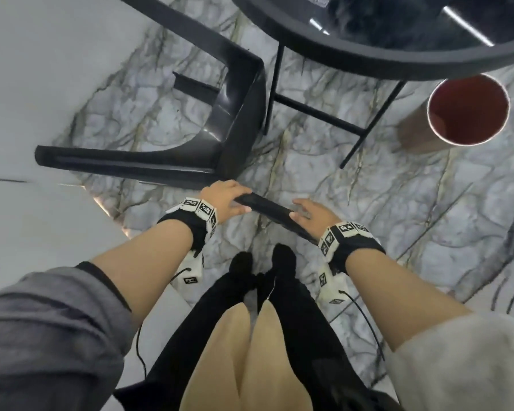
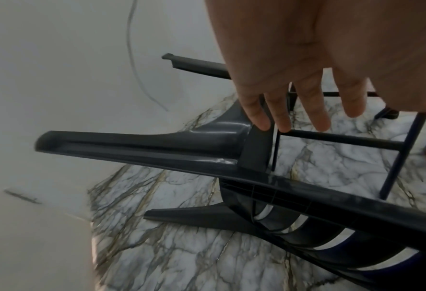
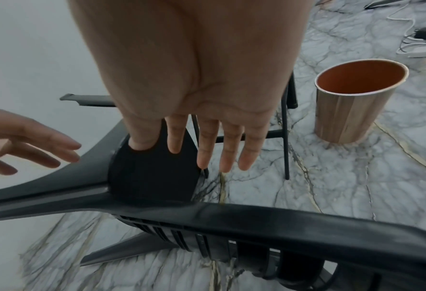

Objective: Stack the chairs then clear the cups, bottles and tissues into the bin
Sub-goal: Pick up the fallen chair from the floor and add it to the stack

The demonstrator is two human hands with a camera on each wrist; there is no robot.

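At 12 o'clock of the feet, both hands, left (image 1: 224,195) and right (image 1: 312,210), hover with fingers straight over the chair (image 1: 238,114) back rail; rigid, light plastic, best gripped there.

The chair (image 1: 235,114) lies tipped on the floor (image 1: 398,218), its legs pointing left toward the wall (image 1: 27,84). Its backrest rail (image 1: 273,212) is nearest the person, between the left hand (image 1: 223,197) and the right hand (image 1: 312,212). The counter (image 1: 368,54) stands beyond the chair, to its right. The bin (image 1: 433,114) stands on the floor right of the counter's legs.
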